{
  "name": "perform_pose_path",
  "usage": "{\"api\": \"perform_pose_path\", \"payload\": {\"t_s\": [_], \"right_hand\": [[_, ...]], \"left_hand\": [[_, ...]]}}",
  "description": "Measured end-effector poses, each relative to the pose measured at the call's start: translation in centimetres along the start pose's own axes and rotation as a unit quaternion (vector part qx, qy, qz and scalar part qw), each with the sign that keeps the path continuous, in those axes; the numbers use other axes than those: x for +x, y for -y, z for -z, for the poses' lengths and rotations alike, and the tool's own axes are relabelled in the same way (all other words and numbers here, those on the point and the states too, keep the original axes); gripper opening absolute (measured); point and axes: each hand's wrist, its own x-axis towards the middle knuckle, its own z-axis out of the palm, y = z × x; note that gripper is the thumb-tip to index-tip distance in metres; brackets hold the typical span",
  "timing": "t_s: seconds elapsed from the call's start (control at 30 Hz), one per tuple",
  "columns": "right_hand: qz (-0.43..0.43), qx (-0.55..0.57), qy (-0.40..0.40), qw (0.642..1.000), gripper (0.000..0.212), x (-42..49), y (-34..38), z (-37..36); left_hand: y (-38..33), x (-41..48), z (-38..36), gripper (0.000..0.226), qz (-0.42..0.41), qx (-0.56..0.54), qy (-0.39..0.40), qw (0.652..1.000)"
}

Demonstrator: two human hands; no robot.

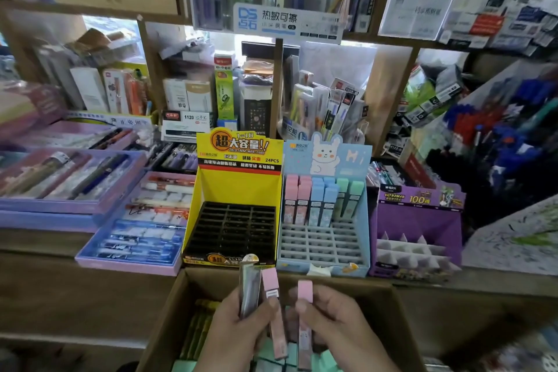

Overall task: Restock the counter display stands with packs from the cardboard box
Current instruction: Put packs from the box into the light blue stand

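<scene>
Our left hand [238, 331] curls round grey pack [250, 287], pink pack [269, 282]; right hand [336, 326] pinches second pink pack [305, 291], over box [164, 320]. Beyond grip: yellow stand [238, 187] empty, blue stand [320, 243] part filled. We judge most restocking left.

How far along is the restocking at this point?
Done: the blue stand has its back rows filled. In hand: the left hand holds a grey pack and a pink pack, the right hand a second pink pack, over the cardboard box. Left: its front slots and the whole empty yellow stand.
</scene>
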Motion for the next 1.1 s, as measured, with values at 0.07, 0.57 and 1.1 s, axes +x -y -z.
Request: {"api": "perform_pose_path", "payload": {"t_s": [0.07, 0.57, 1.1], "right_hand": [[0.011, -0.007, -0.008, 1.0, 0.022, -0.1, 0.2, 0.0], [0.245, -0.118, -0.11, 0.956, 0.02, 1.6, 8.9, 2.0], [0.262, -0.252, -0.152, 0.919, 0.017, 7.5, 11.1, 2.0]], "left_hand": [[-0.1, -0.1, 0.1, 0.022, 0.005, -0.001, -0.009, 1.0], [-2.4, -1.8, -0.6, 0.043, 0.014, 0.122, 0.006, 0.992], [-5.0, -2.9, -1.0, 0.046, 0.053, 0.056, -0.042, 0.996]]}}
